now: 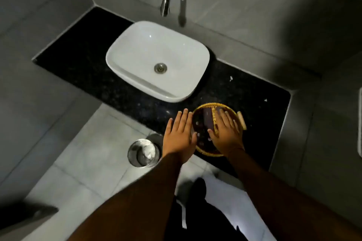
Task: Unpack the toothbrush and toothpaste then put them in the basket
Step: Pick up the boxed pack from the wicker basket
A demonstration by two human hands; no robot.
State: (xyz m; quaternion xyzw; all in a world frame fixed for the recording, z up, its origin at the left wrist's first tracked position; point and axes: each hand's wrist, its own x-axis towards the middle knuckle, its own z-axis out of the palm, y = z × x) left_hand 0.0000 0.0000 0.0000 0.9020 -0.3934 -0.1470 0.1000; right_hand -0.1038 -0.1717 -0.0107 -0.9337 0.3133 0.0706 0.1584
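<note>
The basket (210,153) was steadied at the table's (84,58) 5 o'clock edge: left hand (179,135) flat, empty; right hand (227,133) spread over a dark packet (207,121) (grip unclear).

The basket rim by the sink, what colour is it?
Golden yellow woven basket rim, with a dark inside, seen in the head view.

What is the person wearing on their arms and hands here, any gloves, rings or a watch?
Both arms are covered by long, plain dark brown sleeves reaching to the wrists, with no pattern or lettering visible. The left hand and right hand are bare: no gloves. No ring, watch or bracelet shows, though the picture is somewhat blurred, so small jewellery could be missed.
</note>
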